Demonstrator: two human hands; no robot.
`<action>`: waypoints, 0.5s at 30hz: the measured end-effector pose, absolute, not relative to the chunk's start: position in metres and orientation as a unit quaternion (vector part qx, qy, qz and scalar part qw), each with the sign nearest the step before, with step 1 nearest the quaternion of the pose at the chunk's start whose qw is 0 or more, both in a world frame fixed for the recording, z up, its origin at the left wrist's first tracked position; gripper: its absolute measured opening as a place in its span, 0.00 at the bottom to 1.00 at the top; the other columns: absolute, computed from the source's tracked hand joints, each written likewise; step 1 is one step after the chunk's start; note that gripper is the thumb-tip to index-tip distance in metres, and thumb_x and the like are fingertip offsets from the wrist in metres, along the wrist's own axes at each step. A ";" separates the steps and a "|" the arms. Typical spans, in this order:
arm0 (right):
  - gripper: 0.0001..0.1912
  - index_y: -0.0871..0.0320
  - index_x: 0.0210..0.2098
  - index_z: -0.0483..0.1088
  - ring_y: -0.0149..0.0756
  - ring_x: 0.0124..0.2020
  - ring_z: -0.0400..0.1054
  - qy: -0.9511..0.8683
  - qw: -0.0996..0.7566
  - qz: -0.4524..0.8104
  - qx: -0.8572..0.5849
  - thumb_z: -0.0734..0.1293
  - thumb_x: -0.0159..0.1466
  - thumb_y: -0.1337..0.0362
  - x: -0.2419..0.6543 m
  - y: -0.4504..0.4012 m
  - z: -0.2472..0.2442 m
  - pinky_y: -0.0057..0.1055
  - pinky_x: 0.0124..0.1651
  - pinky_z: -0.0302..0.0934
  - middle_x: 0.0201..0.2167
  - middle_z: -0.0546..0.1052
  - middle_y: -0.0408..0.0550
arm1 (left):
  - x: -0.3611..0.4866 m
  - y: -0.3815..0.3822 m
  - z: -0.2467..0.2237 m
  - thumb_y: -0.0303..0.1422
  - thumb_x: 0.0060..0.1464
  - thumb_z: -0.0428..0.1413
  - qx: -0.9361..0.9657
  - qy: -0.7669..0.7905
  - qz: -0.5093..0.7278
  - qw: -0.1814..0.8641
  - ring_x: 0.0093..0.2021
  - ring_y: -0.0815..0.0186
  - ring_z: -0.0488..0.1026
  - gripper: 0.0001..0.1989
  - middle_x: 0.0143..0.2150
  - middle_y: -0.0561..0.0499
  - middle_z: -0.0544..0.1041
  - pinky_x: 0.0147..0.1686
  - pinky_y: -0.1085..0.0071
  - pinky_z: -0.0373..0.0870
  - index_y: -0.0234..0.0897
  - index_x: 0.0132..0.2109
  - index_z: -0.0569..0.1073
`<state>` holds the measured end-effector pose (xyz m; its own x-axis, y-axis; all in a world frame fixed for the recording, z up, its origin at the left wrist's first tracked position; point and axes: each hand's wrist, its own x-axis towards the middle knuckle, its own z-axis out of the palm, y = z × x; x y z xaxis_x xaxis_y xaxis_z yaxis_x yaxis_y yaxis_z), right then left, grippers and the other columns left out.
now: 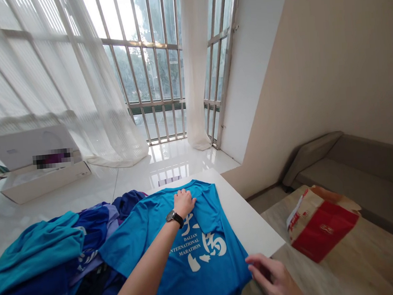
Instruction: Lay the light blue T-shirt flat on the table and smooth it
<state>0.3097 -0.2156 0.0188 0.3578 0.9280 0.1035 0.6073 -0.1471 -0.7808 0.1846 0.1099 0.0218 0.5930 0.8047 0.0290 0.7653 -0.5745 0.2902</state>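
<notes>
A bright blue T-shirt (pixel 194 244) with white "Dalian International Marathon" print lies flat on a white table (pixel 247 221), one side folded inward. My left hand (pixel 184 202), a black wristwatch (pixel 174 218) on its wrist, presses flat on the shirt near the collar. At the shirt's lower right edge, my right hand (pixel 271 276) has its fingers curled and touching the fabric, with no clear grip. A heap of teal and navy garments (pixel 33 253) lies against the shirt's left side.
A wooden tabletop (pixel 348 272) to the right holds a torn red and kraft paper bag (pixel 323 223). Behind it stands a grey sofa (pixel 358 184). A white box (pixel 44 179) sits on the glossy floor by curtained, barred windows.
</notes>
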 end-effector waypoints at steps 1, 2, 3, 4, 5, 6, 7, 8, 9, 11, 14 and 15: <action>0.17 0.52 0.39 0.76 0.32 0.23 0.68 -0.542 0.386 0.220 -0.713 0.62 0.66 0.49 0.316 -0.200 0.030 0.27 0.28 0.64 0.24 0.76 0.42 | 0.182 0.109 0.021 0.37 0.61 0.53 0.882 0.445 0.081 0.133 0.54 0.47 0.67 0.10 0.50 0.37 0.72 0.52 0.54 0.63 0.35 0.44 0.72; 0.17 0.53 0.40 0.76 0.32 0.24 0.68 -0.558 0.385 0.221 -0.701 0.61 0.66 0.50 0.321 -0.184 0.041 0.28 0.29 0.64 0.24 0.76 0.42 | 0.181 0.108 0.020 0.35 0.61 0.53 0.880 0.444 0.086 0.143 0.54 0.48 0.68 0.08 0.49 0.38 0.73 0.52 0.54 0.63 0.36 0.43 0.72; 0.18 0.54 0.42 0.75 0.32 0.25 0.68 -0.574 0.380 0.225 -0.690 0.60 0.67 0.50 0.326 -0.167 0.052 0.28 0.29 0.64 0.24 0.76 0.42 | 0.181 0.107 0.020 0.33 0.61 0.53 0.878 0.442 0.093 0.156 0.53 0.49 0.68 0.06 0.49 0.39 0.73 0.52 0.55 0.64 0.37 0.42 0.72; 0.18 0.54 0.43 0.75 0.33 0.26 0.68 -0.590 0.370 0.224 -0.681 0.60 0.68 0.50 0.329 -0.150 0.060 0.28 0.30 0.64 0.26 0.77 0.43 | 0.182 0.107 0.020 0.32 0.61 0.52 0.877 0.438 0.102 0.171 0.53 0.50 0.69 0.05 0.48 0.40 0.74 0.51 0.57 0.64 0.37 0.42 0.71; 0.18 0.54 0.44 0.74 0.33 0.28 0.69 -0.604 0.360 0.217 -0.678 0.59 0.68 0.51 0.333 -0.132 0.066 0.29 0.32 0.65 0.30 0.78 0.44 | 0.182 0.108 0.019 0.32 0.62 0.51 0.874 0.434 0.113 0.188 0.52 0.52 0.70 0.05 0.47 0.41 0.74 0.50 0.59 0.65 0.38 0.42 0.70; 0.18 0.54 0.44 0.74 0.34 0.30 0.70 -0.613 0.349 0.207 -0.678 0.58 0.69 0.51 0.337 -0.114 0.069 0.30 0.34 0.67 0.34 0.79 0.46 | 0.182 0.109 0.019 0.32 0.63 0.50 0.870 0.430 0.124 0.206 0.50 0.54 0.72 0.05 0.46 0.42 0.75 0.48 0.61 0.66 0.38 0.43 0.69; 0.19 0.55 0.44 0.74 0.35 0.33 0.71 -0.619 0.337 0.192 -0.683 0.57 0.69 0.52 0.342 -0.096 0.070 0.31 0.36 0.68 0.38 0.79 0.48 | 0.182 0.111 0.019 0.32 0.65 0.47 0.865 0.427 0.136 0.227 0.48 0.57 0.73 0.06 0.45 0.44 0.75 0.46 0.64 0.68 0.39 0.44 0.68; 0.19 0.55 0.44 0.74 0.36 0.36 0.72 -0.620 0.332 0.181 -0.688 0.56 0.69 0.53 0.349 -0.077 0.068 0.33 0.39 0.69 0.41 0.79 0.50 | 0.182 0.113 0.019 0.33 0.67 0.45 0.858 0.426 0.147 0.248 0.45 0.59 0.75 0.07 0.43 0.45 0.76 0.43 0.66 0.69 0.39 0.45 0.67; 0.19 0.55 0.45 0.74 0.37 0.39 0.73 -0.619 0.327 0.173 -0.693 0.55 0.69 0.55 0.356 -0.058 0.065 0.34 0.42 0.69 0.43 0.79 0.50 | 0.181 0.114 0.018 0.33 0.69 0.42 0.850 0.426 0.156 0.269 0.42 0.61 0.76 0.09 0.41 0.46 0.76 0.40 0.68 0.70 0.39 0.47 0.65; 0.19 0.55 0.46 0.73 0.39 0.44 0.73 -0.616 0.313 0.161 -0.705 0.53 0.70 0.60 0.371 -0.020 0.056 0.38 0.49 0.67 0.45 0.78 0.51 | 0.178 0.117 0.015 0.32 0.70 0.37 0.834 0.426 0.168 0.308 0.35 0.65 0.77 0.11 0.37 0.48 0.77 0.34 0.71 0.70 0.38 0.48 0.63; 0.17 0.58 0.47 0.72 0.39 0.51 0.70 -0.623 0.271 0.153 -0.718 0.54 0.70 0.66 0.390 0.030 0.040 0.42 0.56 0.63 0.49 0.77 0.53 | 0.173 0.115 0.008 0.32 0.68 0.44 0.824 0.411 0.178 0.347 0.31 0.66 0.76 0.07 0.33 0.51 0.76 0.31 0.72 0.70 0.38 0.50 0.61; 0.15 0.59 0.48 0.72 0.39 0.52 0.70 -0.629 0.251 0.155 -0.719 0.56 0.70 0.65 0.393 0.043 0.036 0.43 0.57 0.63 0.50 0.76 0.53 | 0.172 0.114 0.005 0.32 0.65 0.48 0.824 0.404 0.184 0.353 0.31 0.65 0.76 0.08 0.33 0.52 0.76 0.32 0.72 0.70 0.38 0.51 0.61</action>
